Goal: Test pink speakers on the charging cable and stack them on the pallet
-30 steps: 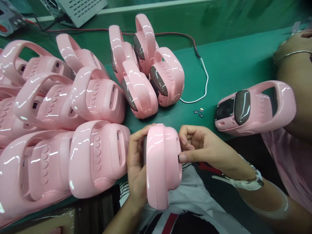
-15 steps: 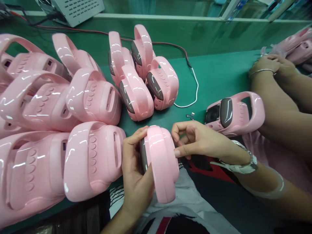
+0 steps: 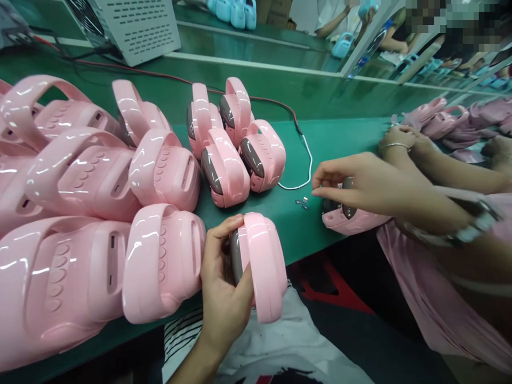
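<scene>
My left hand [image 3: 226,288] is wrapped round a pink portable speaker [image 3: 264,266] with a carry handle and a dark front panel, held above my lap at the bench edge. My right hand [image 3: 348,184] is off to the right, over another pink speaker [image 3: 354,221] and partly covering it. Its fingers are loosely bent, with the thumb close to the index finger, and nothing shows between them. Just left of the fingertips, several tiny memory cards [image 3: 304,200] lie on the green bench top.
Rows of pink speakers [image 3: 164,266] crowd the left side, and a smaller group [image 3: 226,170] stands mid-bench. A red and white cable [image 3: 308,154] runs behind, near a grey metal box [image 3: 140,32]. At right, a co-worker's arms [image 3: 400,144] rest on the green bench [image 3: 344,130].
My right hand has left the held speaker and moved right and up, near the memory cards. My left hand keeps its grip. The head view has tilted up, showing more background.
</scene>
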Demonstrator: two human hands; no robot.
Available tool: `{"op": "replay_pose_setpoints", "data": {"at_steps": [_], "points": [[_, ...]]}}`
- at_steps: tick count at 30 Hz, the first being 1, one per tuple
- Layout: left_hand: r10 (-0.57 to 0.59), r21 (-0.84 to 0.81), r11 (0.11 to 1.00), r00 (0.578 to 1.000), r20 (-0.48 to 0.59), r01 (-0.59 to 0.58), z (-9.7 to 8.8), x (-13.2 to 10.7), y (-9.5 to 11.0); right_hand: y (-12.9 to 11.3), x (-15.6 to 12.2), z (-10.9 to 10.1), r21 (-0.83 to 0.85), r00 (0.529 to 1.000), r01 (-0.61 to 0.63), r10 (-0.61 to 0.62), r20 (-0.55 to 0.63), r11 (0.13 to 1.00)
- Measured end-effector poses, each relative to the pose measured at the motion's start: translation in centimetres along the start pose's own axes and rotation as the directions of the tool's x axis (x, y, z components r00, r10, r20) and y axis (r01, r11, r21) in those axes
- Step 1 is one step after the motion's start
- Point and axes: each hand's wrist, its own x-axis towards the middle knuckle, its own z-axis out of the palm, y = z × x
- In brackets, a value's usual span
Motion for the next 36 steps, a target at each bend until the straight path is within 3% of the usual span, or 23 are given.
{"op": "replay_pose_setpoints", "data": {"at_steps": [2, 4, 7, 14, 21, 26, 32, 34, 36], "points": [[0.006, 0.005, 1.0, 1.0, 0.006, -0.006, 0.0, 0.2, -0.1, 0.3, 1.9, -0.2, -0.368, 0.984, -0.07, 0.126, 0.13, 0.927], [0.008, 0.021, 1.0, 1.0, 0.012, -0.009, 0.1, 0.4, -0.2, 0.3, 3.8, 0.2, -0.556, 0.937, -0.035, 0.221, 0.271, 0.83], [0.005, 0.043, 0.999, 1.0, 0.016, -0.006, 0.0, 0.6, -0.2, -0.5, 5.9, 1.1, -0.64, 0.907, 0.063, 0.223, 0.357, 0.766], [-0.004, 0.059, 0.998, 1.0, -0.006, 0.005, 0.0, 0.5, -0.4, -2.5, 7.3, 2.8, -0.736, 0.888, 0.15, 0.237, 0.394, 0.661], [-0.03, 0.06, 0.998, 0.999, 0.03, 0.028, 0.3, 0.9, -0.2, -0.9, 7.8, 2.7, -0.7, 0.89, 0.194, 0.177, 0.42, 0.687], [-0.049, 0.037, 0.998, 0.998, 0.033, 0.048, 0.5, 1.1, 0.2, 0.1, 8.2, 2.5, -0.605, 0.877, 0.224, 0.113, 0.467, 0.764], [-0.042, 0.05, 0.998, 0.998, 0.055, 0.039, 0.4, 1.1, 0.4, 0.3, 7.5, 0.8, -0.523, 0.949, 0.138, 0.038, 0.312, 0.841], [-0.035, 0.061, 0.998, 0.998, 0.061, 0.031, 0.3, 1.3, 0.4, 0.1, 6.5, -0.2, -0.363, 0.967, 0.078, 0.018, 0.254, 0.929], [-0.028, 0.067, 0.997, 0.997, 0.073, 0.023, 0.1, 1.6, 0.5, -0.1, 5.4, -0.9, -0.002, 0.978, 0.028, -0.027, 0.205, 1.0]]}}
